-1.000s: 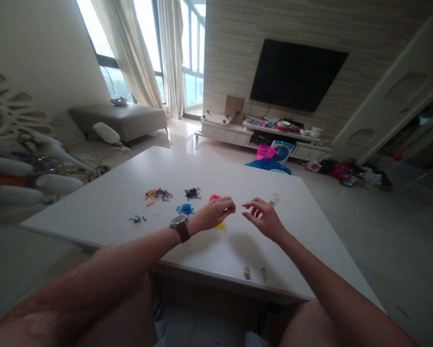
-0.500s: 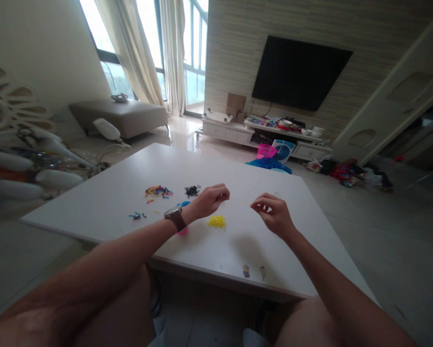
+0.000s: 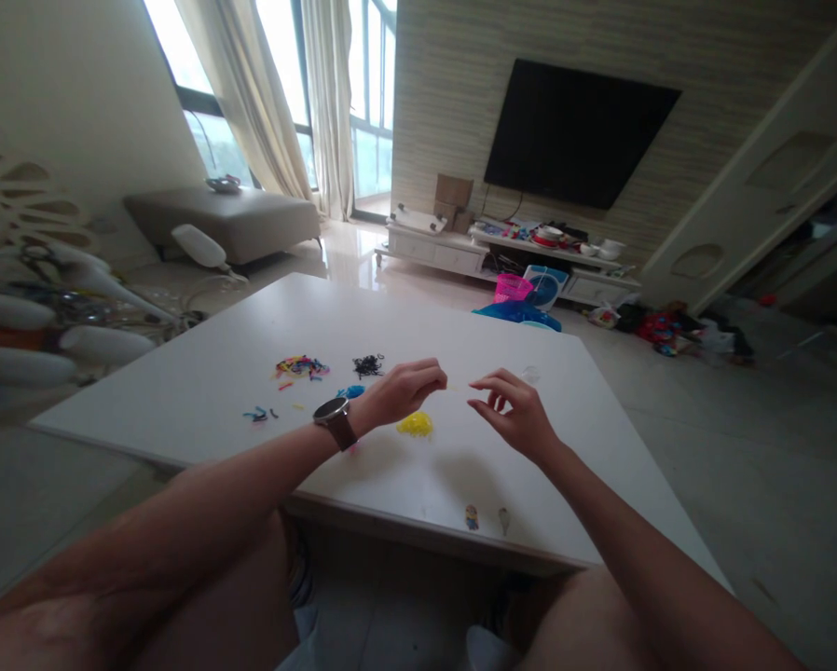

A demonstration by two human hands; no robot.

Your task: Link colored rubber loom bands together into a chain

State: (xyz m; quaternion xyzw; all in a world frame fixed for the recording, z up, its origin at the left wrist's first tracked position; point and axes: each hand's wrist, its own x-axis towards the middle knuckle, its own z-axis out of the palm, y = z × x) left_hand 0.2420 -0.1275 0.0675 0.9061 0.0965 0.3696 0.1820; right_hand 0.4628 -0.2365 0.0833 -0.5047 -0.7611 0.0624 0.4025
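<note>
Left hand (image 3: 405,388): fingers pinched together above the white tabletop surface (image 3: 523,485), a tiny yellow strand (image 3: 449,388) showing at the tips. Too small to tell its exact shape. Right hand (image 3: 520,415): thumb and index apart, moderate gap, facing the left fingertips across a short space. Can't make out anything held there.

Loose yellow pile of small bands (image 3: 416,425) on the surface, just below the left hand in view. Blue pile of small bands (image 3: 350,392) partly hidden by the left wrist, which wears a round-faced watch with brown strap (image 3: 333,410). Pink bits (image 3: 352,448) peek out below the strap. Black pile of small bands (image 3: 367,365) beyond the blue; mixed multicolour pile (image 3: 301,367) left of the black.

Near edge: small yellow-and-blue cartoon figure (image 3: 472,518), pale teardrop-shaped piece (image 3: 503,520) just beside it, not touching. Small clear object (image 3: 530,375) behind the right hand, details unclear.
</note>
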